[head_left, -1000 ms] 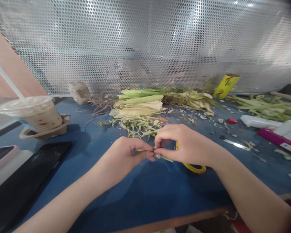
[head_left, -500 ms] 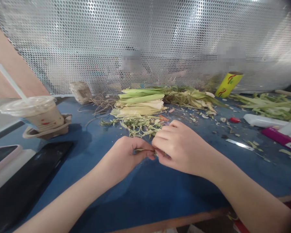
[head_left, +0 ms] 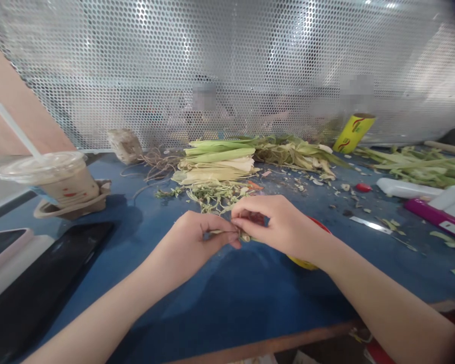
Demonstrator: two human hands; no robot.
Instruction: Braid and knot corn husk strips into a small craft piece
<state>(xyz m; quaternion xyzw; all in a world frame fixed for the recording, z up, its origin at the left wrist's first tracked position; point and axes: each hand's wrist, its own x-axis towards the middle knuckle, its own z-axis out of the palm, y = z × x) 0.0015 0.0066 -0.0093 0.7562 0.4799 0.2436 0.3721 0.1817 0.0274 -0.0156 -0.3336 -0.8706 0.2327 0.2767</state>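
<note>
My left hand (head_left: 195, 242) is closed in a pinch on a small pale plant piece (head_left: 244, 236), held low over the blue table. Thumb and fingertips of my right hand (head_left: 282, 222) press together at the same piece; the fingers partly hide it. Beyond both hands lie thin, curled green sprigs (head_left: 216, 196). Behind those, flat corn husks (head_left: 218, 161) are stacked in yellow and green layers. A yellow and red round item (head_left: 304, 263) shows partly from under my right wrist; its kind is hidden.
A lidded drink cup (head_left: 66, 187) with straw and a black tablet (head_left: 56, 283) stand left. Brown twine (head_left: 161, 162) lies at the back. To the right are a blade (head_left: 371, 225), a purple and white power strip (head_left: 436, 217), a yellow tube (head_left: 354, 134) and scraps. Perforated metal (head_left: 227, 65) rises behind.
My right hand has turned and shifted, its thumb and fingers now more visible at the plant piece. The yellow and red item has come into sight under the right wrist. My left hand stays nearly still.
</note>
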